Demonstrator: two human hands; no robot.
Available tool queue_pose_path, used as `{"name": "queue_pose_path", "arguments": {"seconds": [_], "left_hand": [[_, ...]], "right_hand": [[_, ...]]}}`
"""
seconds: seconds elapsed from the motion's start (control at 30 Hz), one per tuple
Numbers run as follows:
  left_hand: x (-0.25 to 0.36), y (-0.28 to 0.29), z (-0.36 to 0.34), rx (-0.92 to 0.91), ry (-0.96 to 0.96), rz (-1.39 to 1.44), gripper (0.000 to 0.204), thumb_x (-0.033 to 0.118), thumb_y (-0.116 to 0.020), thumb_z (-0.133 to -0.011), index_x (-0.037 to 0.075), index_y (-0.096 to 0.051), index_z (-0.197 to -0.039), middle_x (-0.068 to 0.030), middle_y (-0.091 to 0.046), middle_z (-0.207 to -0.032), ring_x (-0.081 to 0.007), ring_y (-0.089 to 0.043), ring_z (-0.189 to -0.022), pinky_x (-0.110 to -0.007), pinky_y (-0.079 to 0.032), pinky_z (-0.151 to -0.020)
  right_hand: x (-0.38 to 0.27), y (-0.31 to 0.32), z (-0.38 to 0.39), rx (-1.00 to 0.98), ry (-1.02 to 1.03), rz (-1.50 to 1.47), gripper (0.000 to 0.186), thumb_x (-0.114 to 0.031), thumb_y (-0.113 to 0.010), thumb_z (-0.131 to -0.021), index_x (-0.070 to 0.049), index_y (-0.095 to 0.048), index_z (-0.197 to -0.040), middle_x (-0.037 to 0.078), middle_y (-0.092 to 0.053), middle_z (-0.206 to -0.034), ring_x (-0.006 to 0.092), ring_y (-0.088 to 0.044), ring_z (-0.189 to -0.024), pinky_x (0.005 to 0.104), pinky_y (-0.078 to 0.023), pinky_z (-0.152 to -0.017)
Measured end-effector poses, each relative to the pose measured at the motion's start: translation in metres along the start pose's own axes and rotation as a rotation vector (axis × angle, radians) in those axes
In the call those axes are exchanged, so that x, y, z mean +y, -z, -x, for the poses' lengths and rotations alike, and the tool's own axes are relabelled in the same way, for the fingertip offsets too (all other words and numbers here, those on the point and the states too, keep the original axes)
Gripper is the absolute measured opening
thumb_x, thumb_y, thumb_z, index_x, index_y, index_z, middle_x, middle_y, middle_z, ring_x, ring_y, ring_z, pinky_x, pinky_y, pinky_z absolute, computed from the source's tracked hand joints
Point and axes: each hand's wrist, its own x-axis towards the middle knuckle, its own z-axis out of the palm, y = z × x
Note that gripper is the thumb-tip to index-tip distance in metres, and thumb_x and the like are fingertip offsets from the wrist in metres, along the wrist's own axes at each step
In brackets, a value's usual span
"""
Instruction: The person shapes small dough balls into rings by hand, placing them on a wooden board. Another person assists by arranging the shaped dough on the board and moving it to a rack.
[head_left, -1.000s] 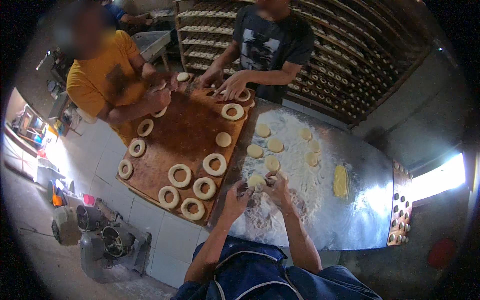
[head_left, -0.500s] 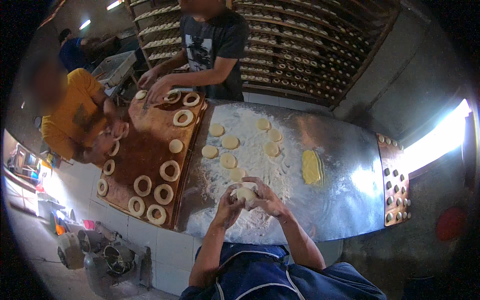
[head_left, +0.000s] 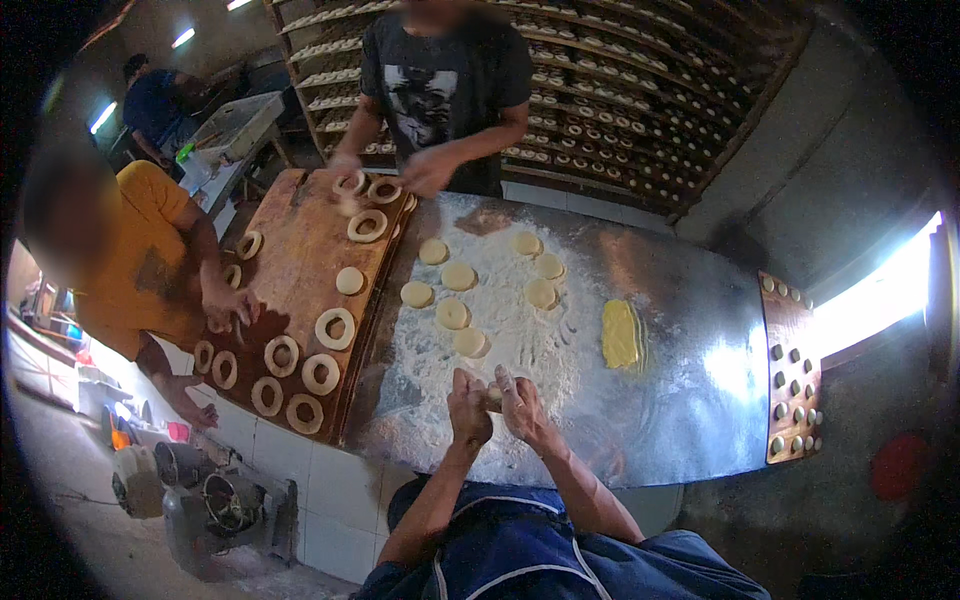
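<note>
1. Together, the left hand (head_left: 471,410) and right hand (head_left: 525,410) grip a dough piece (head_left: 494,398), mostly hidden between them, toward the six o'clock edge of the worktop (head_left: 690,410).
2. Near them, at eleven o'clock: a dough disc (head_left: 470,343).
3. Yellow slab (head_left: 620,335) at two; dough rings (head_left: 353,228) at ten.

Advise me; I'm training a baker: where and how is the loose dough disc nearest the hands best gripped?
Probably pinch the dough disc by its left and right rim from the near side: it lies flat, with another disc close beyond it.

Dough rings (head_left: 320,330) lie left of 8 dough discs (head_left: 458,277).
</note>
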Motion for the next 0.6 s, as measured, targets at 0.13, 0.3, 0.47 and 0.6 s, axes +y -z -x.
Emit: {"name": "queue_pose_path", "arguments": {"seconds": [0.13, 0.3, 0.47, 0.6], "left_hand": [[-0.005, 0.004, -0.003, 0.005, 0.142, 0.292, 0.016, 0.020, -0.050, -0.091, 0.010, -0.043, -0.080, -0.0030, -0.041, -0.067, -0.0147, -0.043, -0.059, -0.030, -0.037, -0.053], [0.012, 0.029, -0.009, -0.115, 0.264, 0.209, 0.020, 0.019, -0.051, -0.087, 0.006, -0.044, -0.073, 0.0002, -0.047, -0.072, -0.0139, -0.046, -0.064, -0.028, -0.039, -0.058], [0.034, 0.068, -0.006, -0.206, 0.017, -0.092, 0.030, 0.028, -0.050, -0.091, 0.000, -0.052, -0.081, -0.0074, -0.045, -0.067, -0.0210, -0.056, -0.066, -0.039, -0.044, -0.057], [-0.004, 0.110, 0.013, -0.059, -0.018, 0.038, 0.043, 0.040, -0.043, -0.097, -0.001, -0.050, -0.084, -0.0197, -0.051, -0.066, -0.0365, -0.057, -0.066, -0.045, -0.042, -0.059]], "right_hand": [[0.014, 0.000, 0.005, -0.084, -0.158, -0.046, 0.064, -0.052, -0.042, -0.098, 0.009, -0.058, -0.091, 0.017, -0.063, -0.088, 0.0232, -0.063, -0.083, 0.0348, -0.051, -0.075], [-0.001, -0.023, 0.011, -0.085, -0.270, -0.132, 0.064, -0.054, -0.044, -0.098, 0.009, -0.052, -0.103, 0.019, -0.063, -0.096, 0.0225, -0.062, -0.088, 0.0342, -0.050, -0.078], [-0.048, -0.027, 0.011, -0.301, -0.216, 0.034, 0.058, -0.049, -0.042, -0.099, 0.007, -0.056, -0.104, 0.021, -0.063, -0.092, 0.0253, -0.061, -0.082, 0.0388, -0.049, -0.074], [-0.053, -0.070, 0.026, -0.279, 0.191, 0.201, 0.057, -0.043, -0.030, -0.102, 0.005, -0.061, -0.101, 0.019, -0.061, -0.076, 0.0299, -0.060, -0.073, 0.0391, -0.048, -0.068]]}}
